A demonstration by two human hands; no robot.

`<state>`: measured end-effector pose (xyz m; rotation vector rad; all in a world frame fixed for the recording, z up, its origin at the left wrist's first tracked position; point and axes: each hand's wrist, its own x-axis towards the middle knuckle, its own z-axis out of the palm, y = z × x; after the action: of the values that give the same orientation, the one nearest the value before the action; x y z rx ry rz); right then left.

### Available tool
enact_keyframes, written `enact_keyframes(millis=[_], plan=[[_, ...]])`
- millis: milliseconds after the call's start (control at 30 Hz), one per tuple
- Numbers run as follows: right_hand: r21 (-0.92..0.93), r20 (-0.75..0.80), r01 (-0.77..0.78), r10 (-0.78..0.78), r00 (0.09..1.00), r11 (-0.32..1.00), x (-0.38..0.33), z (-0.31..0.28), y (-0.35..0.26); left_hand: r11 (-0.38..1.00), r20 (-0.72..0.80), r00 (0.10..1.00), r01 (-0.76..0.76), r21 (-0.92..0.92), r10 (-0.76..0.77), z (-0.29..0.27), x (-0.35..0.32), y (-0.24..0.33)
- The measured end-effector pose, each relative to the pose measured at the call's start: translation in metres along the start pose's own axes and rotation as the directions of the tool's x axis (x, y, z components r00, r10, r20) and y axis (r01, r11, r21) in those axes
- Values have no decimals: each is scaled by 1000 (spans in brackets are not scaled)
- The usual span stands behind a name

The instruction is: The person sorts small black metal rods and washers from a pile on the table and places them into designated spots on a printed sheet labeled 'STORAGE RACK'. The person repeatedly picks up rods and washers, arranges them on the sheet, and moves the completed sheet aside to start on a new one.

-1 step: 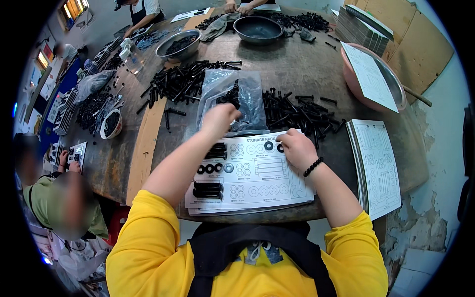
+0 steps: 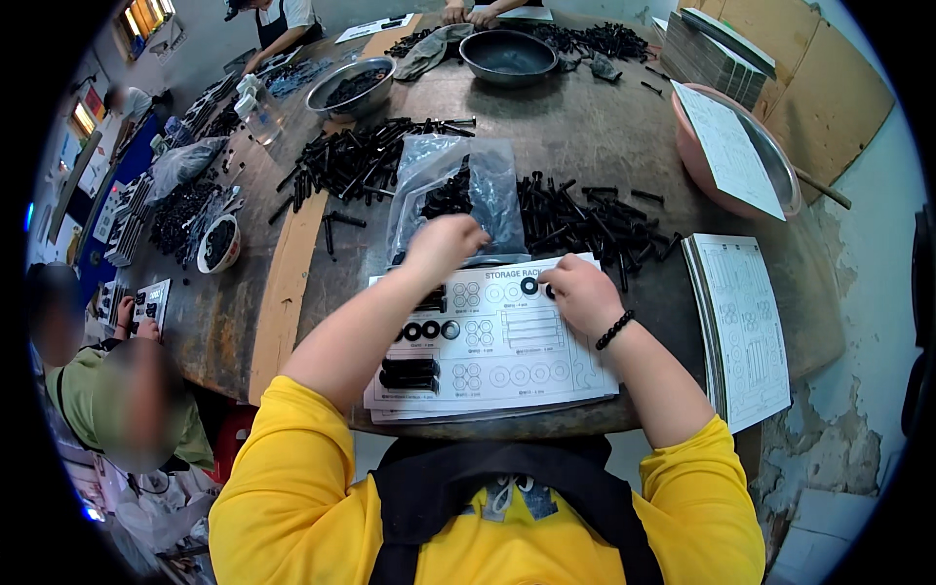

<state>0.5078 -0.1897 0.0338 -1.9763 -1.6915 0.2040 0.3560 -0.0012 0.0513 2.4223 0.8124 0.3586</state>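
Observation:
In front of me lies a printed sheet [image 2: 487, 356] with outlines of hardware, on a small stack of paper. My right hand [image 2: 585, 294] rests at its upper right, fingertips closed on a black washer [image 2: 550, 291]. Another washer [image 2: 529, 286] lies just left of it. Over the sheet's top edge hangs my left hand [image 2: 448, 244], its fingers curled together; whatever they hold is hidden. Beneath that hand an opened clear plastic bag [image 2: 495, 185] contains small black parts [image 2: 450, 195]. Black bolts [image 2: 409, 373] and a row of washers [image 2: 431, 331] lie on the sheet's left side.
Heaps of black bolts [image 2: 356, 161] flank the bag. Metal bowls [image 2: 509, 58], a pink basin [image 2: 697, 161] with a sheet across it and a paper stack [image 2: 746, 331] stand around. A cardboard strip [image 2: 288, 283] lies leftward. Other people work at the left and far side.
My left hand has moved slightly right and nearer, away from the bag's middle toward the sheet. My right hand stays nearly in place at the washer.

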Motion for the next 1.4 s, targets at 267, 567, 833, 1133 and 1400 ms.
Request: enact_keyframes(millis=[267, 567, 833, 1133, 1400], plan=[[-66, 8, 60, -60, 998, 996, -4, 4, -5, 976, 219, 971, -136, 170, 98, 34, -32, 33], [-71, -57, -15, 11, 998, 997, -16, -7, 4, 919, 177, 955, -281, 277, 238, 13, -61, 19], [-82, -37, -30, 27, 999, 996, -15, -3, 1, 818, 236, 910, -411, 401, 341, 10, -68, 9], [-60, -12, -36, 35, 999, 998, -13, -3, 0, 814, 222, 909, -415, 406, 353, 9, -70, 10], [74, -147, -8, 18, 989, 997, 8, -10, -6, 904, -30, 948, -293, 312, 318, -15, -49, -14]])
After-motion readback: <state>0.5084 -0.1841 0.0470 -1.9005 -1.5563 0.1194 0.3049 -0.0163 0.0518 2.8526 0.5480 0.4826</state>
